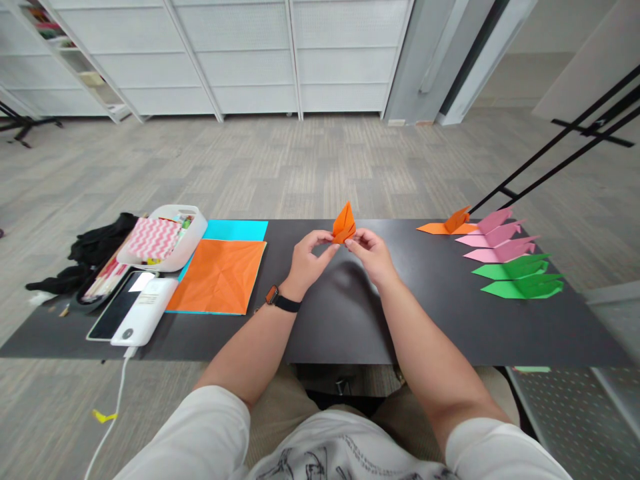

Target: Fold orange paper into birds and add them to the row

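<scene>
Orange folded paper (344, 223) sits at twelve o'clock from our seat, near the table's (335, 327) far edge. Our left hand (313, 259) and right hand (371, 253) pinch its lower sides, thumbs and fingertips nearly together, probably to steady both halves evenly. At two o'clock, folded paper figures (500, 255) stand in a row, and at ten, flat paper sheets (220, 277) lie stacked, presumably out of our hands' way. The held piece rises to a sharp tip, with layered flaps below.

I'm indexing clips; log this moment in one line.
left hand: pinching orange folded paper; right hand: pinching same paper; right side: row of folded paper figures; left side: orange sheet
</scene>
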A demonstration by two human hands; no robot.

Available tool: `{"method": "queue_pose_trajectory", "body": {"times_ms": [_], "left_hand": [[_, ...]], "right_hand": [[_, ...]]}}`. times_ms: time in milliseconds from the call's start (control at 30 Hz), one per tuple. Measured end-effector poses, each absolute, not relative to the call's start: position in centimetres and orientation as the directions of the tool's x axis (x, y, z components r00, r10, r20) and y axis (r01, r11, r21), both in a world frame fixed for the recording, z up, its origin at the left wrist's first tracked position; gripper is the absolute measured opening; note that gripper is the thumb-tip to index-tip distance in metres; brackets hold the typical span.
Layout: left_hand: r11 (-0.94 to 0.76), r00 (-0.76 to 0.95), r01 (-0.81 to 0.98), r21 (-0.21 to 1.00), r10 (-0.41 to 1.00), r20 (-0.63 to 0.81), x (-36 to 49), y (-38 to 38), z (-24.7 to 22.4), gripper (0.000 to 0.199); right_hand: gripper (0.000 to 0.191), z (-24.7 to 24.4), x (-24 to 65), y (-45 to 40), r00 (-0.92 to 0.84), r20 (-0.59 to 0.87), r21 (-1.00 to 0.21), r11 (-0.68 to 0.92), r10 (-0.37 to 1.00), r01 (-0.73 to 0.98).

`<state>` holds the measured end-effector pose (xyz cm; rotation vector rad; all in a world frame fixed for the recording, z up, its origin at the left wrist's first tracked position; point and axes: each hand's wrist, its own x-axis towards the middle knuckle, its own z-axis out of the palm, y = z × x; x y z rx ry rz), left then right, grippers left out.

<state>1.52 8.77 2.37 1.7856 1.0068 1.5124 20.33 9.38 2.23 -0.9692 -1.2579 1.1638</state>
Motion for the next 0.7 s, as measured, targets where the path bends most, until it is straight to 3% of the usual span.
{"method": "queue_pose_trajectory", "body": {"times_ms": [433, 533, 700], "left_hand": [[-0.414, -0.032, 0.053, 0.909, 0.909, 0.416, 1.81, 9.13, 1.77, 0.031], [-0.376, 0.021, -0.021, 0.926, 0.926, 0.376, 1.84, 9.24, 1.78, 0.042], [-0.293, 0.092, 0.038, 0.955, 0.953, 0.288, 1.63, 9.26, 1.78, 0.033]], "right_hand": [[0.032, 1.82, 19.9, 9.19, -0.081, 0.216, -0.976, 0.216, 0.973, -0.004], [0.033, 1.85, 20.0, 9.22, -0.081, 0.208, -0.978, 0.208, 0.975, -0.002], [0.037, 1.98, 20.0, 9.09, -0.122, 0.172, -0.985, 0.172, 0.978, -0.009]]}}
